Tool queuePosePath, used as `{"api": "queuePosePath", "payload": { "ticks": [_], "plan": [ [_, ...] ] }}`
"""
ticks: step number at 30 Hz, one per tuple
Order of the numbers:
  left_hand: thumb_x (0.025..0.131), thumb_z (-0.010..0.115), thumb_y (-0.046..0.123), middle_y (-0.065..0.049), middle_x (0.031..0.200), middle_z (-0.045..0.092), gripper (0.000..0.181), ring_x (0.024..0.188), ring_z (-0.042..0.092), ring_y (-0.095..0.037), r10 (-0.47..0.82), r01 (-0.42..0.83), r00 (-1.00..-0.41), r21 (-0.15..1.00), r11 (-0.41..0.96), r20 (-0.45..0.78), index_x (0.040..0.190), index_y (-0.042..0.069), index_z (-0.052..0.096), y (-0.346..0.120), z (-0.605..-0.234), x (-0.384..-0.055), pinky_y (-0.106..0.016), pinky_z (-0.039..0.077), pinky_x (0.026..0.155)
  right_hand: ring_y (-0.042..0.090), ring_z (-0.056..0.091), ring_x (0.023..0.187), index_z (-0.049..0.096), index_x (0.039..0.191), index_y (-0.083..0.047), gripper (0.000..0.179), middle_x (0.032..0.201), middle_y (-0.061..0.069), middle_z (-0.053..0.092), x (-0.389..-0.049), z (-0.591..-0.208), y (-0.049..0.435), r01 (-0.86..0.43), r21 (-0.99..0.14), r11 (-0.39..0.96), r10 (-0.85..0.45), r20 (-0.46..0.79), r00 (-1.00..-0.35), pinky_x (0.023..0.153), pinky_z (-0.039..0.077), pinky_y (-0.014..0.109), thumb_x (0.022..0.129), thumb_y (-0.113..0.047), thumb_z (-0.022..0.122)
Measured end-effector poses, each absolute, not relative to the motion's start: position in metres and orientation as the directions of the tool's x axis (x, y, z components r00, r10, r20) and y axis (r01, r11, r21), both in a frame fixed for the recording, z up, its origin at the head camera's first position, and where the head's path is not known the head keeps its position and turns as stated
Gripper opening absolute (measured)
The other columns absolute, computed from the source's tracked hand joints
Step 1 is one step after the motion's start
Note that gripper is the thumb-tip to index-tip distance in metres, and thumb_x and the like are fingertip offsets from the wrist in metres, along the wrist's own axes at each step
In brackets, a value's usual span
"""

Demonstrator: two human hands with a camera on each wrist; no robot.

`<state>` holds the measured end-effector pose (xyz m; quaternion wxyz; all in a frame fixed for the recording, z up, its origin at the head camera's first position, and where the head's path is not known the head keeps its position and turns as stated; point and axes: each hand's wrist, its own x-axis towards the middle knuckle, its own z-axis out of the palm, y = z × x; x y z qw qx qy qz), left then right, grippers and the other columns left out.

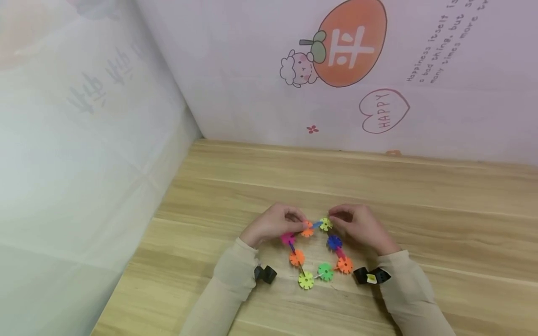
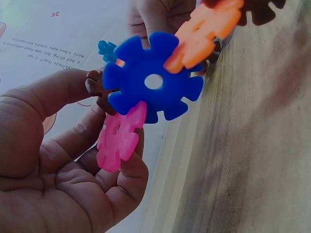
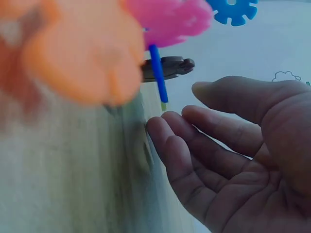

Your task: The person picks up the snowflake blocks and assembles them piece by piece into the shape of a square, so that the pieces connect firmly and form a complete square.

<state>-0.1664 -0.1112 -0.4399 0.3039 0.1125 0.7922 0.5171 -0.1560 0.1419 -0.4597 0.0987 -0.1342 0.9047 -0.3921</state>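
Notched plastic snowflake discs in several colours are linked into a ring, low over the table. My left hand (image 1: 280,225) is at its upper left. In the left wrist view its thumb and index finger pinch a brown disc (image 2: 100,90), joined beside a blue disc (image 2: 127,85) and a pink disc (image 2: 119,141). An orange disc (image 1: 308,229) shows by the left fingertips in the head view. My right hand (image 1: 359,226) is beside the yellow-green disc (image 1: 325,224) at the top. In the right wrist view, its thumb and loosely bent fingers (image 3: 170,150) stand apart with nothing between them.
The ring's near side has a yellow disc (image 1: 306,280), a green disc (image 1: 325,272) and an orange disc (image 1: 345,265). Black wrist-worn devices (image 1: 265,274) sit at both cuffs. Printed cloth (image 1: 260,107) walls the wooden table (image 1: 470,224) at the back and left.
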Motion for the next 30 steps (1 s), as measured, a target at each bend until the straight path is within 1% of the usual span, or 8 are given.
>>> {"api": "queuePosePath", "payload": {
  "ticks": [8,13,19,23,26,30],
  "plan": [
    [0.092,0.072,0.024,0.003,0.095,0.072,0.011,0.092,0.065,-0.011,0.5,-0.132,-0.785,0.888,0.441,-0.365,0.096,0.015,0.073,-0.109,-0.441,-0.166,-0.029,0.052,0.082,0.014,0.068,0.084,0.072,0.11,-0.005,0.021,0.096,0.006,0.075,-0.155,-0.457,0.14,-0.14,-0.732,0.667,-0.326,-0.119,-0.938,0.073,0.055,0.033,0.095,-0.019,0.066],
    [0.092,0.071,0.024,0.003,0.096,0.072,0.01,0.092,0.065,-0.011,0.491,-0.146,-0.786,0.885,0.443,-0.376,0.096,0.015,0.073,-0.108,-0.44,-0.166,-0.029,0.051,0.083,0.015,0.069,0.085,0.071,0.11,-0.005,0.022,0.096,0.007,0.075,-0.155,-0.458,0.139,-0.094,-0.759,0.644,-0.326,-0.161,-0.931,0.075,0.057,0.033,0.094,-0.019,0.069],
    [0.092,0.071,0.024,0.003,0.096,0.072,0.01,0.092,0.064,-0.011,0.488,-0.14,-0.788,0.882,0.45,-0.375,0.097,0.015,0.074,-0.108,-0.44,-0.164,-0.028,0.051,0.082,0.017,0.07,0.085,0.068,0.116,-0.002,0.029,0.1,0.01,0.073,-0.156,-0.458,0.142,0.075,-0.856,0.511,-0.308,-0.264,-0.914,0.072,0.058,0.03,0.093,-0.02,0.069],
    [0.092,0.071,0.024,0.003,0.096,0.072,0.011,0.092,0.064,-0.011,0.49,-0.134,-0.792,0.886,0.444,-0.365,0.097,0.015,0.074,-0.109,-0.44,-0.164,-0.028,0.051,0.08,0.018,0.07,0.086,0.065,0.12,0.001,0.033,0.101,0.011,0.072,-0.155,-0.455,0.146,0.154,-0.888,0.434,-0.335,-0.318,-0.887,0.074,0.059,0.031,0.094,-0.019,0.068],
    [0.092,0.071,0.025,0.003,0.095,0.073,0.012,0.091,0.064,-0.011,0.49,-0.128,-0.794,0.886,0.445,-0.361,0.097,0.015,0.074,-0.109,-0.441,-0.164,-0.028,0.051,0.079,0.019,0.069,0.088,0.065,0.12,0.002,0.035,0.101,0.011,0.071,-0.153,-0.45,0.149,0.168,-0.898,0.406,-0.357,-0.326,-0.875,0.077,0.058,0.031,0.094,-0.02,0.068],
    [0.091,0.072,0.026,0.004,0.095,0.074,0.011,0.09,0.064,-0.011,0.489,-0.121,-0.793,0.881,0.458,-0.363,0.096,0.017,0.076,-0.109,-0.442,-0.164,-0.027,0.051,0.078,0.017,0.068,0.09,0.067,0.117,-0.001,0.034,0.101,0.009,0.071,-0.152,-0.444,0.151,0.153,-0.894,0.42,-0.358,-0.318,-0.878,0.078,0.057,0.028,0.092,-0.024,0.071]
  ]
}}
